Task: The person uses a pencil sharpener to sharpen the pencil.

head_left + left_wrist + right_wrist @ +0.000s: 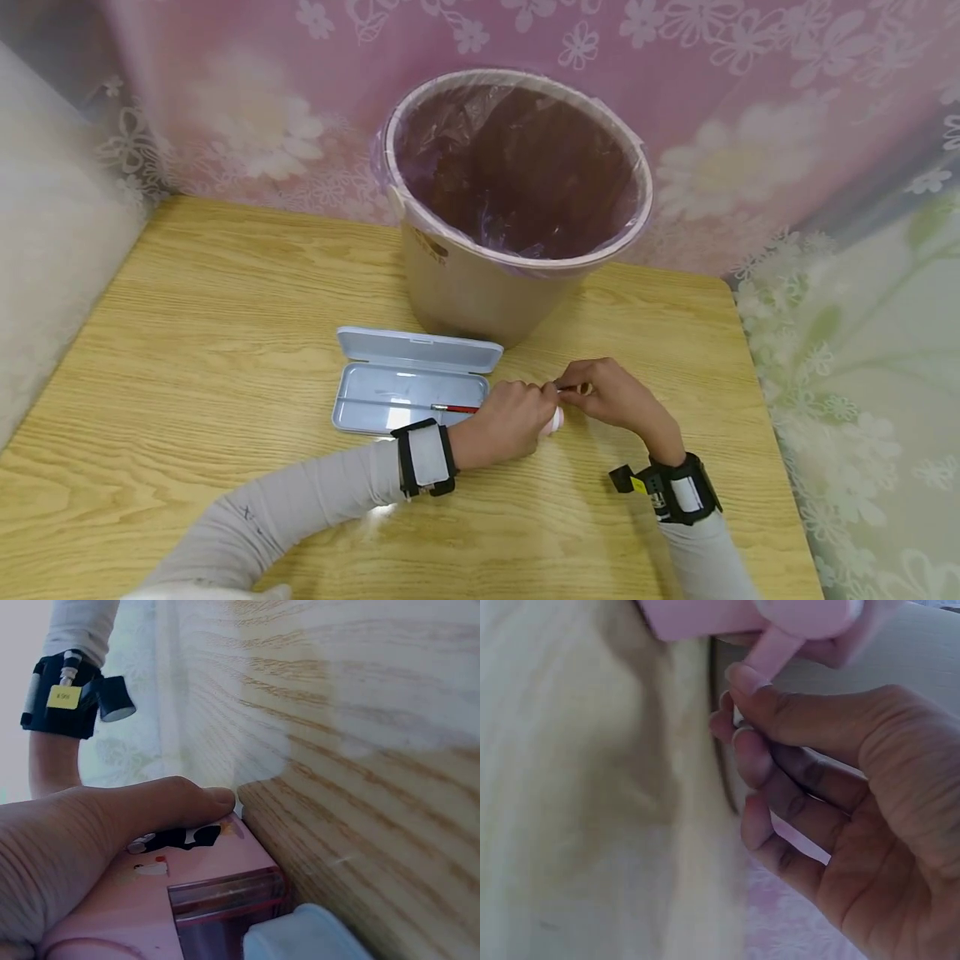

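Note:
My left hand (510,421) grips a pink crank pencil sharpener (217,862) against the table. In the left wrist view the thumb lies over its printed top, beside a see-through drawer (225,900). My right hand (617,402) is at the sharpener's right side, thumb and fingertips pinching the end of the pink crank arm (774,654). Just left of the sharpener stands an open light-blue pencil case (375,387), lid up. A thin red stick with a silvery end (453,408) lies in it, partly hidden by the left hand.
Behind the pencil case stands a large beige bin (480,292) lined with a clear purplish bag. The wood-grain table (225,333) runs to a flowered pink curtain (262,125) at the back. A pale flowered cloth (885,400) hangs along the right edge.

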### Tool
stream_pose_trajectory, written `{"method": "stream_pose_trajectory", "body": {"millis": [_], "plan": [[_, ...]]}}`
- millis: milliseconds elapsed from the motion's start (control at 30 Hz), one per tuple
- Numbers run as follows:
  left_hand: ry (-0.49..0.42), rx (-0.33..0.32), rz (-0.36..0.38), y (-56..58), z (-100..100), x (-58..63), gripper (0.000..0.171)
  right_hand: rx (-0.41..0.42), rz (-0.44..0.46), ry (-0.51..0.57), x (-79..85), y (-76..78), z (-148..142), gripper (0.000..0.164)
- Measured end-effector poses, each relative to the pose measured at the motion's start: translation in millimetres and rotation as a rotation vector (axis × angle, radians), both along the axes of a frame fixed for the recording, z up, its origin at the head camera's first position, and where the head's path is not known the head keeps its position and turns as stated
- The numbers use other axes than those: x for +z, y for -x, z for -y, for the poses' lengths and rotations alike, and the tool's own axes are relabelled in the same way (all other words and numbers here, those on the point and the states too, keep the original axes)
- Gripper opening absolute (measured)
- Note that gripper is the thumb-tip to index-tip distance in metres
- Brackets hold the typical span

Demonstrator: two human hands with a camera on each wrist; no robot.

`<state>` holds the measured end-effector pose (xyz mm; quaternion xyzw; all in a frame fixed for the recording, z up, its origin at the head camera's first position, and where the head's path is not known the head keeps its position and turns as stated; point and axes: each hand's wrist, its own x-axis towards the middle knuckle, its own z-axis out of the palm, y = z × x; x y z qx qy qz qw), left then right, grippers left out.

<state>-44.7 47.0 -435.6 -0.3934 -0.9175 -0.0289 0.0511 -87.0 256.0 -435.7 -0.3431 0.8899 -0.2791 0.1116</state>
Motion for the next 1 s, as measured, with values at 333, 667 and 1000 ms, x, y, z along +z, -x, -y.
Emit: {"method": "stream_pose_trajectory", "body": {"millis": [333,667,1000], "plan": [[-0.04,0.037,0.058,1.4,-1,0.3,0.025,0.011,0.031,0.109,-26.2,-24.3,0,0.017],[-0.015,0.043,0.035,-0.5,-4,-1.3,0.021,0.092,0.113,0.134,-5.6,-60.1,-9,0.008],[-0.028,0.041,0.018,-1.3,-4,0.4,0.023,0.089,-0.068,0.182,43.6,-48.7,-12,0.018]]}}
